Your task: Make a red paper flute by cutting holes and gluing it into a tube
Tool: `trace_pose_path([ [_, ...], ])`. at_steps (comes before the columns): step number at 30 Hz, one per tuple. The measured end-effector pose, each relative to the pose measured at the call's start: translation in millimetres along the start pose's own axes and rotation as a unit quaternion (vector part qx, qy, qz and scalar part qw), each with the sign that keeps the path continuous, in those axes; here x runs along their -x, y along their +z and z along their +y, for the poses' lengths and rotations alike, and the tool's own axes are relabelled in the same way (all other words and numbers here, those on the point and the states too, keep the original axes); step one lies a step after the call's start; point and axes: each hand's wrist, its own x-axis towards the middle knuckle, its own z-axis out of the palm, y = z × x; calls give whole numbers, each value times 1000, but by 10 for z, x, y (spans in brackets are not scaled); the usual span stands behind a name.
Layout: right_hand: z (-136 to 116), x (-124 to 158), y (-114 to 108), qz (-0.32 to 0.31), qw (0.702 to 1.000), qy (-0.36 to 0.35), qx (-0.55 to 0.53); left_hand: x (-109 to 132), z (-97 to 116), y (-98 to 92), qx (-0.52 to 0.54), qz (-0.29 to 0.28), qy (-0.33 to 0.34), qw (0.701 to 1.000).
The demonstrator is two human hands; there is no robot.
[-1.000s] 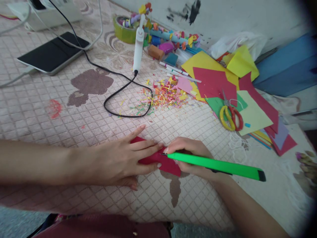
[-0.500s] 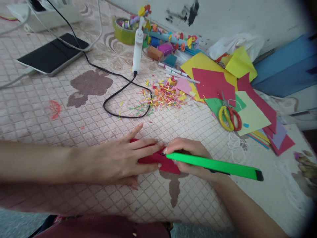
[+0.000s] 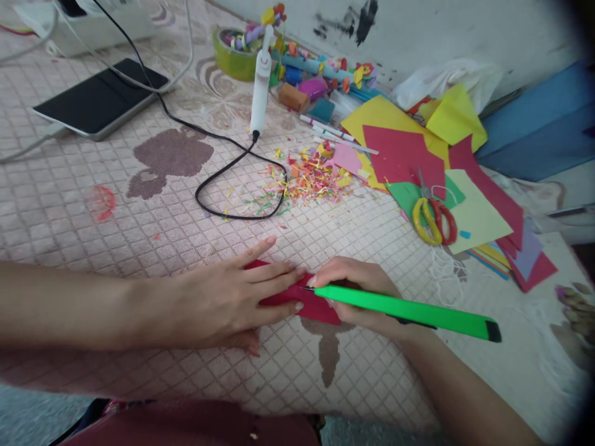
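Note:
A folded piece of red paper lies on the patterned pink cloth near the front edge. My left hand lies flat on the paper with fingers stretched out, pinning it down. My right hand is closed around a long bright green utility knife, whose tip rests on the red paper beside my left fingertips. Most of the paper is hidden under my hands.
Farther back lie a heap of coloured paper scraps, yellow-and-red scissors, sheets of coloured paper, a white glue gun with a black cord, a roll of green tape, and a black tablet at the left.

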Motion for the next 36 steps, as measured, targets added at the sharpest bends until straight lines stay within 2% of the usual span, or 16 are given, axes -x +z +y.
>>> trace_pose_path([
  [8, -7, -20, -7, -3, 1000, -12, 21, -39, 106, -17, -16, 12, -14, 1000],
  [14, 24, -9, -7, -9, 1000, -19, 8, -14, -79, -64, 73, -18, 14, 997],
  [18, 23, -17, -7, 0, 1000, -21, 19, 8, -133, -44, 79, -34, 22, 996],
  [36, -12, -26, 3, 3, 999, -25, 22, -15, -29, -8, 56, -17, 5, 998],
])
